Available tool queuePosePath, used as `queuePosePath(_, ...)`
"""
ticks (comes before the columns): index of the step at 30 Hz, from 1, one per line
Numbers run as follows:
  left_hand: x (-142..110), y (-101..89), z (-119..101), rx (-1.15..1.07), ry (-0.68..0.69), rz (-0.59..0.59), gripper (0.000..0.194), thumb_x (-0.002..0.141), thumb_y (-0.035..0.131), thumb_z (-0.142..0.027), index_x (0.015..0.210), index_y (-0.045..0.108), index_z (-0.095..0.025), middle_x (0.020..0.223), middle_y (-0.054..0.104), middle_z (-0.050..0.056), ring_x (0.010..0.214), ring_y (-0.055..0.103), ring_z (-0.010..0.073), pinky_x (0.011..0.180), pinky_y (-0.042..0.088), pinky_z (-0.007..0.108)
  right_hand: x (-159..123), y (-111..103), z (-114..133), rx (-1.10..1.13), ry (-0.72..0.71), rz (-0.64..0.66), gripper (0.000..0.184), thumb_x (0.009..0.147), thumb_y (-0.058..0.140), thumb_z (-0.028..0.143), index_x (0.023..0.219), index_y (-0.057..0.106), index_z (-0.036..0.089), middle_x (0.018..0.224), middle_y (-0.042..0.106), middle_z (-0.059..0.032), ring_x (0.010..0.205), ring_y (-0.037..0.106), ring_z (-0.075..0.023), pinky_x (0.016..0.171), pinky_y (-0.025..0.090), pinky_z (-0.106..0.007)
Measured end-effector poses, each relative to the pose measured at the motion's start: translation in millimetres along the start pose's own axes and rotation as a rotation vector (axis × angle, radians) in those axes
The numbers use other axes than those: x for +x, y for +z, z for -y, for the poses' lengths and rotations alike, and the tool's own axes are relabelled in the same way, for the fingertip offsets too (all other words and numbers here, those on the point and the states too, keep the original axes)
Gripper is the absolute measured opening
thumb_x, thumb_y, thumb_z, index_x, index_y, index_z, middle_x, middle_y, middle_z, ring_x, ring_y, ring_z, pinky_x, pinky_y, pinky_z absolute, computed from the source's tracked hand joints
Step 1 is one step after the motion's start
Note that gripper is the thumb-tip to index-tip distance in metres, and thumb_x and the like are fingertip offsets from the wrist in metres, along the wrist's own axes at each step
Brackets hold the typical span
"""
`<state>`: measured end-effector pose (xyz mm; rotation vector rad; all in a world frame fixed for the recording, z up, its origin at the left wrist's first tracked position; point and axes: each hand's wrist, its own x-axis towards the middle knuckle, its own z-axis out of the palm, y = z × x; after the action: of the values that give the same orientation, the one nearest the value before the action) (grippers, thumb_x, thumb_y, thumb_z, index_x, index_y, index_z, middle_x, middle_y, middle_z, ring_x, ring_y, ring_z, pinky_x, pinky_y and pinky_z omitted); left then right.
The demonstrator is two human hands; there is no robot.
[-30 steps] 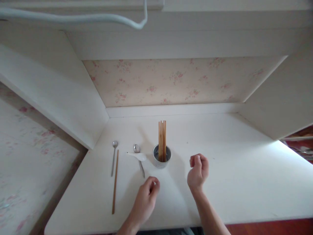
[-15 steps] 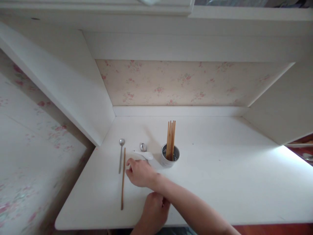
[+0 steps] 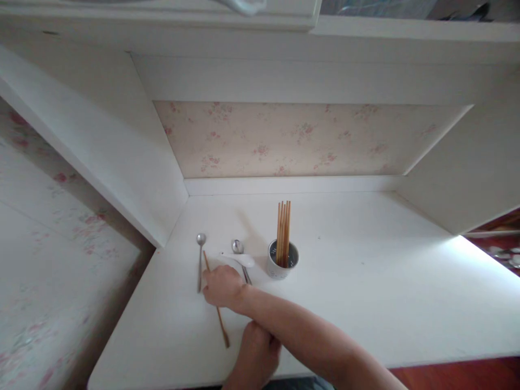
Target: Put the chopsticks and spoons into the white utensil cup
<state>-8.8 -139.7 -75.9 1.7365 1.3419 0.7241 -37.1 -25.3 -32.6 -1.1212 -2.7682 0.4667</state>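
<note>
My right hand (image 3: 223,286) reaches across to the left with its fingers closed around the middle of a single wooden chopstick (image 3: 222,325). The chopstick slants, its lower end toward the table's front edge. Just left of that hand lies a long-handled metal spoon (image 3: 200,260). Behind it, a white soup spoon (image 3: 244,260) rests across a metal spoon (image 3: 238,247). My left hand (image 3: 258,346) is curled into a fist under the right forearm; whatever its fingers hold, if anything, is hidden. Several upright chopsticks (image 3: 283,233) stand in a round cup (image 3: 278,272) to the right.
The white tabletop (image 3: 365,303) carries all these things. A white side panel (image 3: 101,135) rises at the left, and a cabinet (image 3: 162,16) hangs overhead. Flowered wallpaper (image 3: 284,141) covers the back wall.
My right hand has moved slightly left and closed on the chopstick. The chopstick has turned, its lower end swinging right. My left hand stays about where it was.
</note>
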Motion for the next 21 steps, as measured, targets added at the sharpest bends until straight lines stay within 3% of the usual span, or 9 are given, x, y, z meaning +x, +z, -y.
queuePosePath(3,-1,4.9,2,0.114,0.017,-0.002,0.029,0.075,0.046,-0.008,0.084,0.072,-0.018,0.086,0.075,0.010,0.088,0.069,0.0239,0.078,0.052,0.029,-14,-11,-3,-0.012,0.073,-0.040,0.020,0.083,0.051,0.023,0.080,0.067,0.013,0.079,0.073,-0.0150,0.072,0.071,-0.0300,0.057,0.055,-0.035)
queuePosePath(6,-1,8.8,5,0.199,0.043,-0.007,0.026,0.076,0.047,-0.009,0.082,0.070,-0.019,0.083,0.074,0.009,0.082,0.069,0.0221,0.073,0.051,0.027,-37,-30,-6,0.026,0.085,-0.161,0.020,0.086,0.048,0.022,0.081,0.066,0.017,0.081,0.073,-0.0079,0.071,0.070,-0.0225,0.062,0.054,-0.030)
queuePosePath(11,-1,8.8,2,0.340,0.004,0.004,0.019,0.082,0.048,-0.015,0.071,0.064,-0.018,0.069,0.071,0.007,0.066,0.066,0.0193,0.059,0.044,0.025,-83,-74,-17,0.319,-0.008,-0.508,0.022,0.090,0.044,0.017,0.098,0.064,0.021,0.092,0.069,-0.0046,0.081,0.067,-0.0156,0.071,0.053,-0.024)
queuePosePath(13,-1,6.3,-4,0.317,0.021,0.007,0.023,0.088,0.044,-0.021,0.077,0.064,-0.019,0.069,0.069,0.003,0.062,0.064,0.0161,0.058,0.041,0.024,-98,-93,-27,0.462,-0.026,-0.681,0.024,0.093,0.043,0.017,0.105,0.064,0.021,0.098,0.068,-0.0058,0.088,0.066,-0.0148,0.077,0.053,-0.025)
queuePosePath(18,0,1.6,-15,0.217,0.077,0.033,0.024,0.094,0.039,-0.027,0.094,0.062,-0.024,0.078,0.070,-0.002,0.064,0.062,0.0115,0.060,0.039,0.022,-123,-134,-68,0.588,0.157,-1.084,0.031,0.094,0.048,0.022,0.122,0.057,0.027,0.097,0.067,-0.0027,0.078,0.065,-0.0128,0.074,0.054,-0.028)
queuePosePath(21,0,2.2,-15,0.214,0.066,0.027,0.023,0.094,0.040,-0.028,0.094,0.062,-0.024,0.080,0.071,-0.002,0.064,0.062,0.0113,0.061,0.039,0.022,-131,-150,-92,0.508,0.264,-1.214,0.044,0.092,0.050,0.027,0.136,0.046,0.030,0.094,0.064,-0.0011,0.077,0.063,-0.0133,0.074,0.054,-0.029)
